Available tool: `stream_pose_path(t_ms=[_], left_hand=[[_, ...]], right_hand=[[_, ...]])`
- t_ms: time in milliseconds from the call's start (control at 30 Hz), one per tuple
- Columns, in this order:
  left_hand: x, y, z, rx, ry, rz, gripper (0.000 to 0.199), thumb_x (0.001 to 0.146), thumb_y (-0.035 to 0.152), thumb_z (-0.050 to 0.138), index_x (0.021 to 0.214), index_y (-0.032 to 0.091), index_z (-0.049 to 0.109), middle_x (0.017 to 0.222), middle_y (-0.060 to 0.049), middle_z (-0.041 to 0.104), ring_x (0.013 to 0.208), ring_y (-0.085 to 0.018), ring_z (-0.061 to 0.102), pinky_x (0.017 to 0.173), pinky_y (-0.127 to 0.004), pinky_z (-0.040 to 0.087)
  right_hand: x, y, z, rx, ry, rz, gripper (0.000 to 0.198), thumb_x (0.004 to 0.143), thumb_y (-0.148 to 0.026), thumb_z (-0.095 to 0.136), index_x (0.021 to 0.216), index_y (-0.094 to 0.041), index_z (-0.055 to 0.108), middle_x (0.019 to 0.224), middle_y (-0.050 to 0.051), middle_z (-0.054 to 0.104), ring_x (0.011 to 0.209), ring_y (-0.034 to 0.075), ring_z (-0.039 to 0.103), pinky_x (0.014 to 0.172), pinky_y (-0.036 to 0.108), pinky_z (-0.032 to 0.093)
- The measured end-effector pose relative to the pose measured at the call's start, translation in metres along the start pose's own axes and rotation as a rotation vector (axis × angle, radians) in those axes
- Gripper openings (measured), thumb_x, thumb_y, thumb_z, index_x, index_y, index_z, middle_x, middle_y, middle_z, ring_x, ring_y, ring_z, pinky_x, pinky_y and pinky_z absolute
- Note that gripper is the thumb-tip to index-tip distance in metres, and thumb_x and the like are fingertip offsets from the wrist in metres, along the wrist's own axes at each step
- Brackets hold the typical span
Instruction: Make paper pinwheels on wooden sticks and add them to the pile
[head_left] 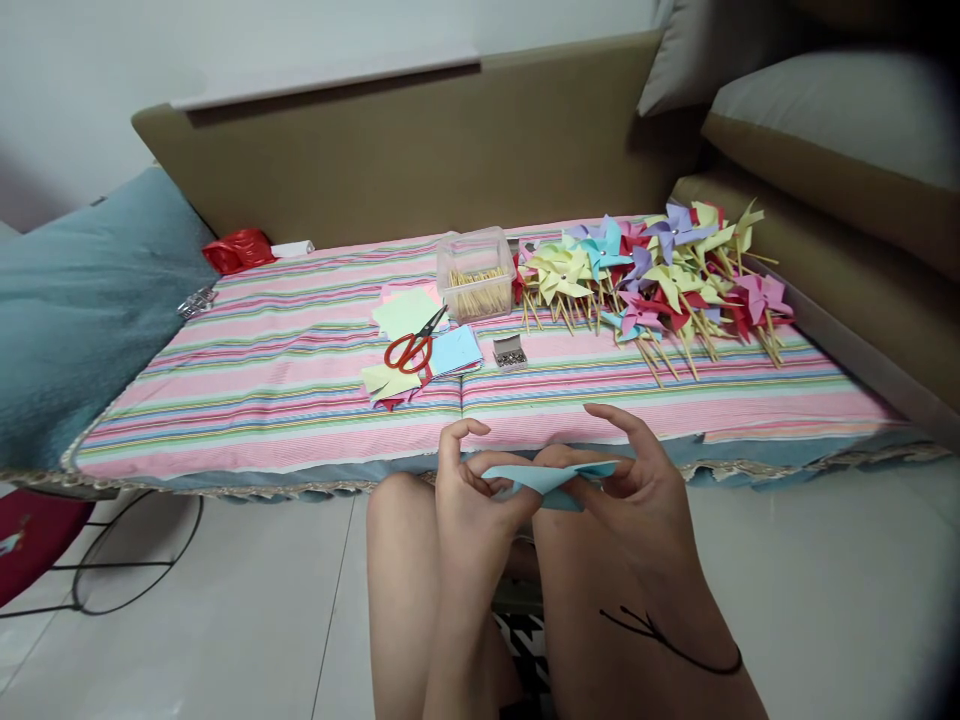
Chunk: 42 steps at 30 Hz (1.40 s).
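A light blue piece of paper (551, 478) is held above my knees, its edges folded and bent. My left hand (480, 490) pinches its left side between thumb and fingers, with the index finger raised. On the right side, my right hand (637, 490) grips the same paper, index finger curled up and away from it. Just beyond my hands lie red-handled scissors (409, 352) on loose coloured paper sheets (457, 350). Near them sits a small open box of metal pins (510, 352).
A clear plastic box (476, 310) holds several wooden sticks. Many finished paper pinwheels (637, 270) are heaped at the right on the striped cloth (247, 390). A red plastic bag (238, 250) lies at the back left. Sofa cushions (832, 130) rise at the right.
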<state>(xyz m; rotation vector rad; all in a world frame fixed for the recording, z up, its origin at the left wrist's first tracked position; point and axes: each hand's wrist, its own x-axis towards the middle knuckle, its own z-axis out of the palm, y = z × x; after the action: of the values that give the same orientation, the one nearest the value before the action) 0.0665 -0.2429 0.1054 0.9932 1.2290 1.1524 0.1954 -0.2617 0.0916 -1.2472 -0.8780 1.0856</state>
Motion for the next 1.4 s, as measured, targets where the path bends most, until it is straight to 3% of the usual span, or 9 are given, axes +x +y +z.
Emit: stream_pose_path(t_ms=[167,367,567,733,867,1167,1300,1400], left_hand=[[0.0,-0.001,-0.002,0.004,-0.001,0.0,0.058,0.056,0.005,0.067,0.1,0.025,0.035,0.065,0.005,0.069,0.056,-0.011,0.06,0.053,-0.019,0.046],[0.0,0.0,-0.001,-0.029,0.014,-0.016,0.056,0.054,0.007,0.071,0.095,0.024,0.036,0.06,0.006,0.067,0.049,-0.01,0.057,0.048,-0.017,0.041],[0.002,-0.001,0.001,-0.112,0.069,-0.036,0.053,0.058,0.015,0.073,0.094,0.024,0.035,0.057,0.008,0.062,0.053,-0.012,0.061,0.054,-0.02,0.046],[0.001,-0.003,-0.003,-0.133,0.013,-0.074,0.051,0.062,0.017,0.073,0.097,0.024,0.036,0.06,0.008,0.062,0.051,-0.009,0.058,0.052,-0.018,0.043],[0.001,-0.006,-0.006,-0.204,-0.033,-0.074,0.045,0.069,0.02,0.07,0.101,0.023,0.039,0.074,0.003,0.067,0.063,-0.009,0.063,0.061,-0.019,0.047],[0.009,-0.019,-0.011,-0.198,-0.061,-0.049,0.056,0.062,0.019,0.077,0.104,0.023,0.04,0.071,0.004,0.066,0.067,-0.013,0.064,0.062,-0.022,0.049],[0.017,-0.025,-0.015,-0.26,0.009,-0.073,0.055,0.061,0.021,0.078,0.104,0.022,0.042,0.067,0.005,0.064,0.064,-0.012,0.064,0.061,-0.022,0.048],[0.026,-0.031,-0.02,-0.322,0.102,-0.099,0.053,0.059,0.021,0.079,0.099,0.022,0.043,0.066,0.006,0.064,0.063,-0.012,0.063,0.061,-0.022,0.047]], right_hand=[[0.0,-0.001,0.001,-0.034,0.011,0.005,0.062,0.064,-0.032,0.08,0.117,-0.024,0.05,0.07,0.0,0.073,0.07,0.022,0.07,0.062,0.032,0.058],[-0.001,0.0,0.003,-0.008,0.036,0.034,0.056,0.061,-0.03,0.082,0.109,-0.026,0.053,0.068,-0.001,0.071,0.066,0.021,0.069,0.063,0.033,0.058],[0.001,0.002,0.001,0.074,-0.06,0.073,0.069,0.066,-0.031,0.08,0.124,-0.026,0.044,0.086,0.003,0.074,0.081,0.022,0.069,0.068,0.033,0.056],[0.003,0.001,0.001,0.112,-0.095,0.163,0.074,0.064,-0.037,0.081,0.126,-0.024,0.042,0.084,0.006,0.074,0.076,0.023,0.069,0.065,0.032,0.055],[0.004,0.003,0.004,0.117,-0.067,0.181,0.074,0.064,-0.04,0.081,0.125,-0.024,0.043,0.086,0.006,0.075,0.081,0.023,0.07,0.069,0.033,0.055],[0.012,0.013,0.01,0.074,-0.091,0.21,0.073,0.061,-0.044,0.081,0.119,-0.024,0.042,0.074,0.003,0.072,0.072,0.022,0.068,0.062,0.03,0.052],[0.019,0.014,0.012,0.049,-0.124,0.241,0.073,0.063,-0.047,0.079,0.123,-0.024,0.044,0.075,0.002,0.072,0.071,0.022,0.067,0.062,0.031,0.052],[0.03,0.017,0.012,0.071,-0.118,0.227,0.068,0.068,-0.048,0.075,0.124,-0.023,0.046,0.088,0.006,0.073,0.081,0.023,0.069,0.073,0.036,0.053]])
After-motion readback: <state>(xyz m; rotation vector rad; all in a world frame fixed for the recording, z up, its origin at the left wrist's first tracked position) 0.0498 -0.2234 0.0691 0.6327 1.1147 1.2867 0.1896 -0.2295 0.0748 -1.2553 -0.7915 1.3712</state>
